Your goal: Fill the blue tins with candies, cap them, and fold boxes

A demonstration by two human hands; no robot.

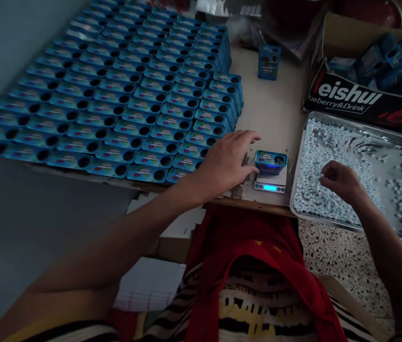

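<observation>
On the left, rows of blue boxes [144, 118] are standing packed side by side across the tabletop [263, 107], presumably to save space while leaving every top in sight. The left hand [225, 160] is hovering between them and a small scale [274, 179], its fingers spread and holding nothing, the thumb just beside the box on the scale [271, 164]. The lit display [269, 188] is facing the person, likely for easy reading. Farther back, a lone box [269, 61] is standing upright. Next, a metal tray [389, 171] is keeping loose pellets [309, 185] inside its raised rim. Over them, the right hand [343, 183] is pinching its fingers closed, perhaps on a pellet; the dim light is making that hard to tell. Behind the tray, an open carton [357, 95] is containing jumbled boxes [369, 62].
</observation>
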